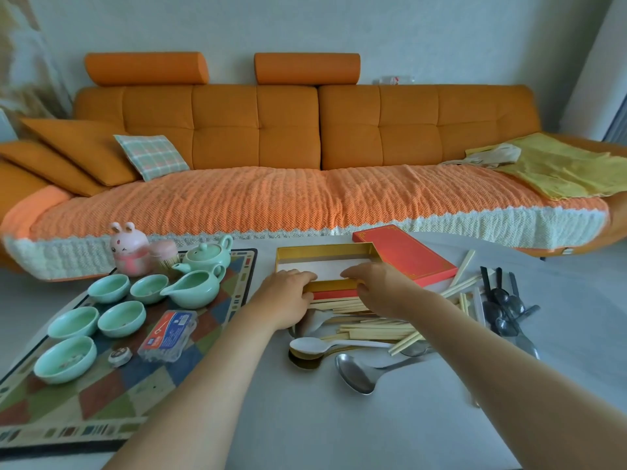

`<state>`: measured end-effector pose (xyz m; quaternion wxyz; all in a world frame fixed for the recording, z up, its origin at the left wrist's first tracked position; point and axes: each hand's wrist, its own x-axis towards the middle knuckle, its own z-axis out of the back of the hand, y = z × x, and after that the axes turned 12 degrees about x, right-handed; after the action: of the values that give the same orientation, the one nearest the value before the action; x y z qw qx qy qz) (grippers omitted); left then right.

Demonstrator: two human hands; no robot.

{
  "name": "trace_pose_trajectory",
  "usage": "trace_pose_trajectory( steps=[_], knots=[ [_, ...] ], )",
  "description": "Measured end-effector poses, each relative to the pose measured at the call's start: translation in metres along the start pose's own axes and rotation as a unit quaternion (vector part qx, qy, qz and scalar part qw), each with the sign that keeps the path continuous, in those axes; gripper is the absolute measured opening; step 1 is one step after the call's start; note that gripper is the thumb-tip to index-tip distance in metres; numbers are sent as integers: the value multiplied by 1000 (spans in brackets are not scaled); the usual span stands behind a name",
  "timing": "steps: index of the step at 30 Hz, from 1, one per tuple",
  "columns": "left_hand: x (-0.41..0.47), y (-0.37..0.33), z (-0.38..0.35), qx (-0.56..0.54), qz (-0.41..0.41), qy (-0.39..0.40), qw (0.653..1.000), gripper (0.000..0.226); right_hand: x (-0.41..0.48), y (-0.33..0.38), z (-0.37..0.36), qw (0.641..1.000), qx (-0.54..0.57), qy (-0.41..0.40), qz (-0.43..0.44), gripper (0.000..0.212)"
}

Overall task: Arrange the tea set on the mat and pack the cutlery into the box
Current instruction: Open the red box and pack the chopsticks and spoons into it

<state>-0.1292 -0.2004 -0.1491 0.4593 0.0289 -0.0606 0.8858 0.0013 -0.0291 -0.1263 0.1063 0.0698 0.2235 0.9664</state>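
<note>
A gold-lined open box [325, 252] stands mid-table, its red lid [403, 254] leaning at its right. My left hand [288, 293] and my right hand [376, 286] both grip the box's near edge, fingers curled over the rim. Wooden chopsticks [373, 329] lie piled just in front of the box, with a white spoon [312, 344], a gold spoon [305, 359] and a steel ladle [356, 378] nearer me. On the patterned mat [101, 408] at the left sit a celadon teapot [208, 254], a pitcher [196, 288] and several celadon cups [108, 288].
Black-handled spoons [502, 300] lie at the right of the table. A pink rabbit figure [130, 249], a toothpick holder [166, 254], a clear plastic case [169, 334] and a small round tin [119, 356] share the mat. An orange sofa [305, 198] runs behind the table.
</note>
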Motion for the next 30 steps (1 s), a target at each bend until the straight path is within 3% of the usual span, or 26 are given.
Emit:
trace_pose_trajectory(
  steps=[2, 5, 7, 11, 15, 22, 30],
  knots=[
    [-3, -1, 3, 31, -7, -41, 999, 45, -4, -3, 2, 998, -4, -47, 33, 43],
    [-8, -9, 10, 36, -22, -134, 990, 37, -8, -1, 11, 988, -2, -124, 94, 28],
    [-11, -18, 15, 13, -43, -170, 984, 27, -11, 3, 13, 988, -18, -112, 109, 23],
    [-20, -32, 16, -36, -48, -71, 996, 22, -16, 7, 3, 991, -131, 13, 19, 24],
    [-22, -35, 10, -31, -28, -10, 999, 28, -15, 6, 0, 988, -152, 24, -7, 29],
    [-23, -31, 12, -48, -14, 11, 999, 36, -9, 6, -5, 979, -204, 20, -6, 19],
    [-15, -26, 11, -34, -17, -56, 998, 27, -13, 6, 6, 992, -102, -50, 50, 17]
  ],
)
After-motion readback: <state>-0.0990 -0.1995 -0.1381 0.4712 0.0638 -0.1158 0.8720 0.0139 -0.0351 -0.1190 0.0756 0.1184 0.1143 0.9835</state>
